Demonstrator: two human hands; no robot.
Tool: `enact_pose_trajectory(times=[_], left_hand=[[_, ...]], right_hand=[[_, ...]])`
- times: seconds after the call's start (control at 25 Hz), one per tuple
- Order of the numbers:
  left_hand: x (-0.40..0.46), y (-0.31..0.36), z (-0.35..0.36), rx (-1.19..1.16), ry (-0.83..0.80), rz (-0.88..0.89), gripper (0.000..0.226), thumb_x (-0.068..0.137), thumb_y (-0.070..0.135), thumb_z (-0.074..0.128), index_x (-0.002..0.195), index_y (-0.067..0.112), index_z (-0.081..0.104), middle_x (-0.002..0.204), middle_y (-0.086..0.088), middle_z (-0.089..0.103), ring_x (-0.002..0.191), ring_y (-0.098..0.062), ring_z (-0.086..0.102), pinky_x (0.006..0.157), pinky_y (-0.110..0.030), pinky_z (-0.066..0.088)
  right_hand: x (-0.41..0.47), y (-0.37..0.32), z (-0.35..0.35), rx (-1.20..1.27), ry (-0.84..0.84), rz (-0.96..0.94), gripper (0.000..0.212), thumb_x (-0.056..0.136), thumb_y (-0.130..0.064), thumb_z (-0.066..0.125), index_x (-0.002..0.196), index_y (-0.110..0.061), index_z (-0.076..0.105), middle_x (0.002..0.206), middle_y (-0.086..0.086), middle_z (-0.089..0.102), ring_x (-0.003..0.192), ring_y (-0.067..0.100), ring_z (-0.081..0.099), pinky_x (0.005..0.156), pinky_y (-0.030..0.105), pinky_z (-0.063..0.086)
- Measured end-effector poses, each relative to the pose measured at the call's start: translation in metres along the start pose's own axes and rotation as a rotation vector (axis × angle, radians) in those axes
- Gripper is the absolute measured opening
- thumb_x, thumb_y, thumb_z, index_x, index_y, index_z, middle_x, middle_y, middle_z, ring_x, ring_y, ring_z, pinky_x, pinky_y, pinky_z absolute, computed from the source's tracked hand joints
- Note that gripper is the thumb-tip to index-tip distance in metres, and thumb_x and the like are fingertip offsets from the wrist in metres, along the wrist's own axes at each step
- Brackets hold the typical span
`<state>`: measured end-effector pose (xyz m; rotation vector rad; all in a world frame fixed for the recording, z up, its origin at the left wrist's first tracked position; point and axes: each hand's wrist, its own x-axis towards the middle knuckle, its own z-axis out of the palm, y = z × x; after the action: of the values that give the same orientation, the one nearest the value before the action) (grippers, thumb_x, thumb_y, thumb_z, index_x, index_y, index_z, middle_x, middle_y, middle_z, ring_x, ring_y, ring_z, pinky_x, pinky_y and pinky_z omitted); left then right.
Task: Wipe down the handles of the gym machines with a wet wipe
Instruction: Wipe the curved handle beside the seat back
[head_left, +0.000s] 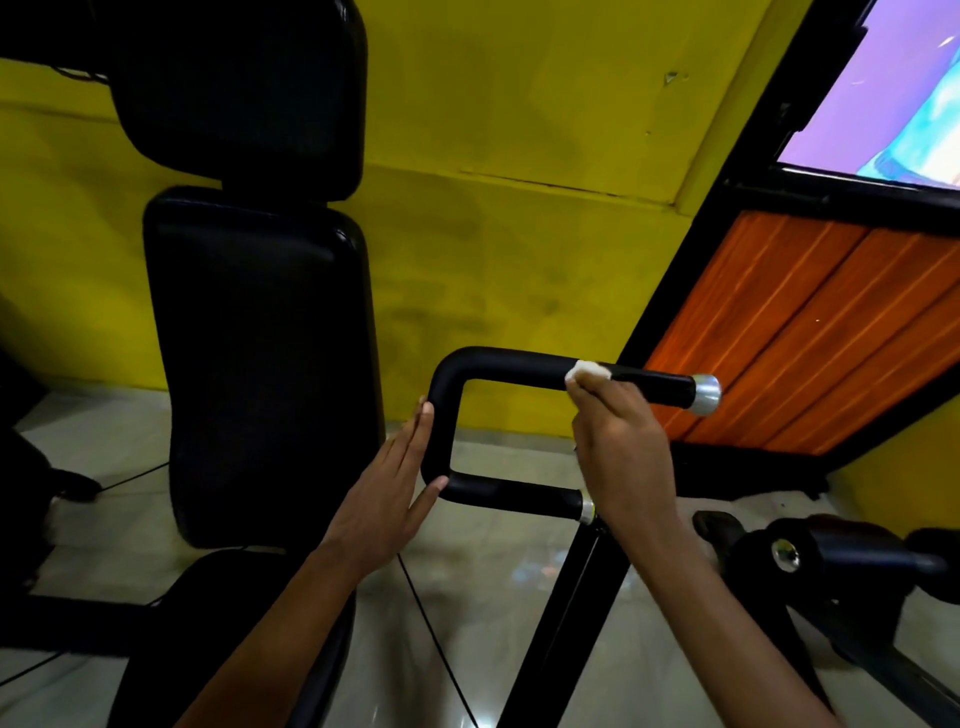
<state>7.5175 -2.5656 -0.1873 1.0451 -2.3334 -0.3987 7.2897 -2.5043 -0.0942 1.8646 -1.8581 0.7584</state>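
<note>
A black U-shaped machine handle (519, 366) with silver end caps lies sideways in front of me. Its upper bar ends in a silver cap (705, 394) at the right, and its lower bar (519, 496) ends in a smaller cap. My right hand (621, 447) is closed on a small white wet wipe (584, 372) and presses it on top of the upper bar. My left hand (389, 493) is flat with fingers straight, resting against the outer curve of the handle's bend at the left.
A black padded backrest (260, 364) and headrest (239, 88) stand to the left, with a seat pad below. A black frame post (566, 623) slants under the handle. An orange slatted panel (810, 332) and black frame are at right, with a padded roller (831, 561) below.
</note>
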Motion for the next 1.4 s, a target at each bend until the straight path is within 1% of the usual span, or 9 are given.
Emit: enact_pose_trajectory(times=[0.12,0.28,0.48,0.68,0.92,1.04,1.16,1.28,1.4], left_hand=[[0.001,-0.003,0.0,0.025,0.001,0.018,0.075,0.094,0.055,0.025,0.15,0.024,-0.015,0.16,0.004,0.001,0.145,-0.008,0.011,0.114,-0.025,0.02],[0.001,-0.004,0.002,0.014,-0.005,0.016,0.074,0.094,0.055,0.024,0.148,0.026,-0.018,0.16,0.007,-0.004,0.144,-0.003,0.005,0.115,-0.022,0.014],[0.001,-0.007,0.0,0.033,-0.022,0.043,0.074,0.095,0.054,0.024,0.148,0.025,-0.019,0.16,0.008,-0.007,0.143,-0.001,0.002,0.114,-0.018,0.011],[0.001,-0.009,-0.003,0.044,-0.041,0.064,0.074,0.096,0.052,0.027,0.149,0.024,-0.017,0.16,0.006,-0.006,0.146,-0.005,0.002,0.116,-0.022,0.01],[0.001,-0.008,-0.006,0.108,-0.032,0.061,0.076,0.096,0.051,0.031,0.15,0.021,-0.014,0.158,0.003,0.001,0.145,-0.01,0.009,0.116,-0.022,0.008],[0.001,-0.004,-0.008,0.129,-0.026,0.055,0.077,0.096,0.051,0.03,0.149,0.022,-0.017,0.158,0.004,0.002,0.144,-0.009,0.01,0.116,-0.025,0.014],[0.001,-0.002,-0.009,0.114,-0.042,0.043,0.076,0.096,0.051,0.031,0.149,0.023,-0.017,0.158,0.003,0.002,0.144,-0.007,0.007,0.117,-0.026,0.014],[0.002,-0.002,-0.01,0.127,-0.049,0.028,0.076,0.096,0.052,0.03,0.149,0.024,-0.017,0.158,0.004,0.001,0.144,-0.005,0.004,0.117,-0.027,0.012],[0.002,-0.003,-0.011,0.124,-0.066,0.022,0.076,0.095,0.054,0.029,0.147,0.028,-0.021,0.157,0.008,-0.003,0.144,-0.002,-0.001,0.116,-0.025,0.007]], right_hand=[[-0.004,0.011,-0.01,-0.007,0.047,0.003,0.03,0.083,0.002,0.057,0.112,0.006,0.064,0.111,0.017,0.064,0.093,0.034,0.06,0.075,0.038,0.056],[0.007,-0.003,-0.003,0.053,0.12,0.15,0.028,0.082,0.008,0.062,0.11,0.005,0.065,0.11,0.019,0.064,0.097,0.035,0.056,0.086,0.037,0.047],[0.013,-0.014,0.001,0.131,0.08,0.043,0.021,0.083,0.007,0.061,0.103,0.006,0.067,0.104,0.017,0.066,0.093,0.034,0.059,0.083,0.04,0.052],[0.02,-0.013,-0.001,0.091,0.117,0.251,0.028,0.084,0.006,0.059,0.112,0.003,0.064,0.104,0.019,0.063,0.095,0.034,0.055,0.081,0.039,0.048],[0.023,-0.025,0.008,0.083,0.047,-0.004,0.029,0.082,0.005,0.056,0.109,0.003,0.066,0.105,0.016,0.065,0.086,0.034,0.055,0.077,0.039,0.051],[0.021,-0.007,0.0,0.083,0.072,0.022,0.029,0.081,0.007,0.057,0.108,0.002,0.067,0.103,0.017,0.066,0.086,0.035,0.056,0.078,0.042,0.052],[0.035,-0.021,0.006,0.105,0.108,0.081,0.025,0.081,0.006,0.059,0.104,0.002,0.068,0.099,0.018,0.066,0.084,0.036,0.055,0.075,0.041,0.05],[0.039,-0.046,0.02,0.073,0.061,-0.051,0.025,0.084,-0.001,0.055,0.105,0.002,0.067,0.1,0.016,0.066,0.083,0.033,0.056,0.071,0.037,0.05],[0.03,-0.032,0.015,0.052,0.055,-0.176,0.026,0.085,-0.002,0.053,0.107,0.003,0.066,0.102,0.016,0.066,0.085,0.033,0.057,0.074,0.037,0.052]])
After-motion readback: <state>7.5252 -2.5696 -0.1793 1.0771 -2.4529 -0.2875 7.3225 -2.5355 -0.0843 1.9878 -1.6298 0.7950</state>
